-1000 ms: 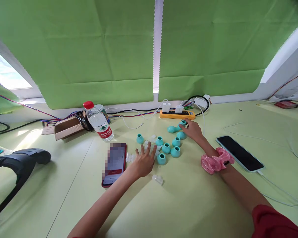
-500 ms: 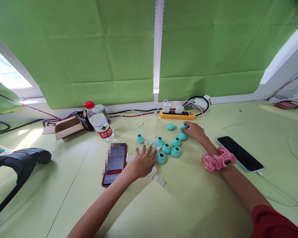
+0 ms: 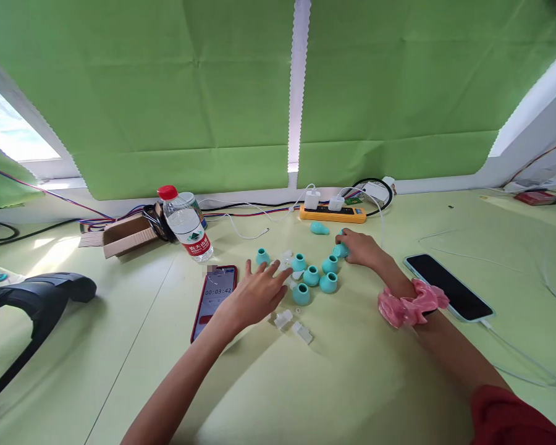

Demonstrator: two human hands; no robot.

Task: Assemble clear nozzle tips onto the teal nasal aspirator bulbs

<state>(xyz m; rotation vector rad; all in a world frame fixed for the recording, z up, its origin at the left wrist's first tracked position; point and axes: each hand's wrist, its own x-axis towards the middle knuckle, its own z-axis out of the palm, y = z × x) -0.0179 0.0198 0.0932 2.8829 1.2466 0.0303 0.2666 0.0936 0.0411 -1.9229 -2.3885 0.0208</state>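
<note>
My left hand hovers palm down, fingers spread, over small clear plastic pieces, partly hiding them. At the far right of a turquoise group, my right hand has its fingers curled on a small turquoise pot, mostly hidden by them; another turquoise pot lies just below the fingertips. Several similar round-bodied pots with open necks stand between the hands, including a near one and a left one. One turquoise pot lies on its side farther back. Two translucent plastic pieces, one a small block, lie in front.
A phone with a running timer lies beneath my left forearm's side. Behind stand a water bottle, an open cardboard box and an orange power strip with cables. A charging phone is right; a black curved object is left.
My left hand has lifted and shifted slightly left, uncovering the plastic pieces in front. My right hand's fingers have closed further over the turquoise pot, which now shows less.
</note>
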